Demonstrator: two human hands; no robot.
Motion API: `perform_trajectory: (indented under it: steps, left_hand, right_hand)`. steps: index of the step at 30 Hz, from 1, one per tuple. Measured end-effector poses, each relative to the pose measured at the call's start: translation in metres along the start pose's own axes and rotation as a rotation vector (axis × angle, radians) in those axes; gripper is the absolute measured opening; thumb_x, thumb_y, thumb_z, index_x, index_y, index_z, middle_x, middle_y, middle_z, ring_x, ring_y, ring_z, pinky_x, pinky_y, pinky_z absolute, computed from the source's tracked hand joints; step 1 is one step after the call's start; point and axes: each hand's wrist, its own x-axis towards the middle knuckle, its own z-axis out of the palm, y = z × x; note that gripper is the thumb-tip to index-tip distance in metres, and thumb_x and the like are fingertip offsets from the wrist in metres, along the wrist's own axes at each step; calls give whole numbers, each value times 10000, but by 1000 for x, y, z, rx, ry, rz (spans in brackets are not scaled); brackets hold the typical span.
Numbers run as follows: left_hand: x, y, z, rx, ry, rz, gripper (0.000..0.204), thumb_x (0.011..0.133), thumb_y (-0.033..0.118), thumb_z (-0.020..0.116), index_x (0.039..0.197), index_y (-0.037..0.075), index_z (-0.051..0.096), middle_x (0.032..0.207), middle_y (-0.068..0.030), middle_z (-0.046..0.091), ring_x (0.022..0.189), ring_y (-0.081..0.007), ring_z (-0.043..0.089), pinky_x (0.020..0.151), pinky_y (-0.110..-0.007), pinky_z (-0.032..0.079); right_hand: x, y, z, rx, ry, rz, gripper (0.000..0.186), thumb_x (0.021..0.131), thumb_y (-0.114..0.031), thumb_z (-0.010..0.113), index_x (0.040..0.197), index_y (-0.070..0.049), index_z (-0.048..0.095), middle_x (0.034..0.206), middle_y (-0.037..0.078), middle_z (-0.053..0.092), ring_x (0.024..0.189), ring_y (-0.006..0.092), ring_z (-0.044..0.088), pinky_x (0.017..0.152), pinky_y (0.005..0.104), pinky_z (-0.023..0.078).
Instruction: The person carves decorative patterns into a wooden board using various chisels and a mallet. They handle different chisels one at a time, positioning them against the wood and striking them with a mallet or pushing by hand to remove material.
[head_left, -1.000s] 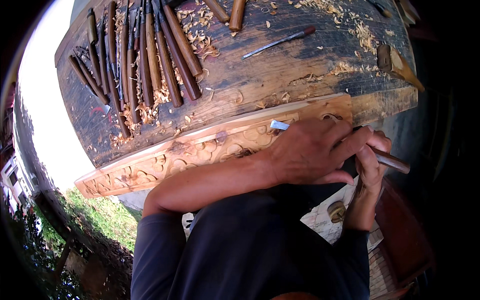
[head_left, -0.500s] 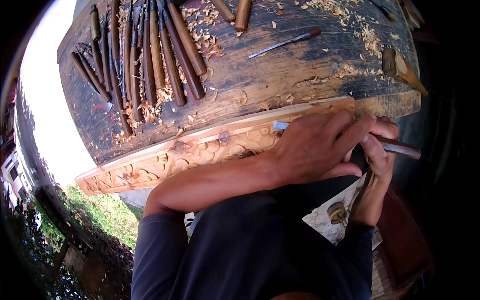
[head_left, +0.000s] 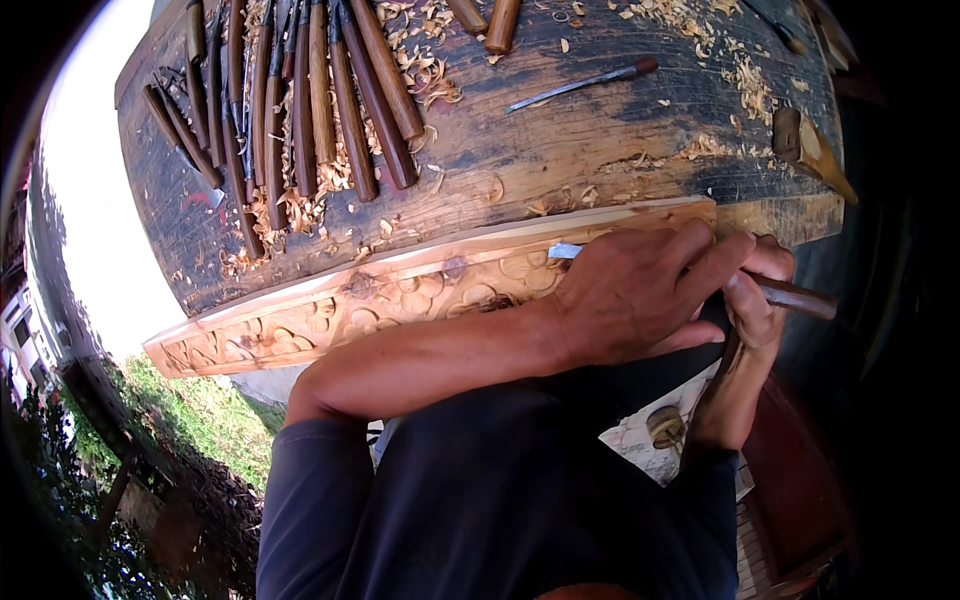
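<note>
A long carved wooden board (head_left: 400, 285) lies along the near edge of the workbench, with raised curling leaf-like relief on its face. My left hand (head_left: 630, 290) rests over the board's right part, closed around the shank of a wood chisel (head_left: 805, 300). Only the flat, pale metal tip shows left of the fingers, against the carved face. My right hand (head_left: 760, 290) grips the brown handle, whose end sticks out to the right. Left fingers reach over beside the right thumb. The middle of the tool is hidden by both hands.
Several wooden-handled carving tools (head_left: 310, 110) lie in a row on the worn workbench (head_left: 480, 150), among curled shavings (head_left: 430, 80). A thin brush-like tool (head_left: 580, 84) lies farther back. At the right stands a wooden mallet (head_left: 810, 150). A dark red surface (head_left: 795, 480) is at lower right.
The view has shifted slightly, so the bench tools appear a little higher and farther right. Both hands keep their hold on the chisel, and its tip has hardly moved.
</note>
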Motion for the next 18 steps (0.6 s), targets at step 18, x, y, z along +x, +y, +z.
perform_trajectory:
  steps: [18]
  left_hand:
    - [-3,1,4,68,135,-48,839,742,433,942,1427,88,602,1069,-8,678,846,-184,738,633,-322,560]
  right_hand:
    - [9,-6,7,29,-66,60,248,949,-129,648,903,87,761,711,125,746,628,201,730,616,319,577]
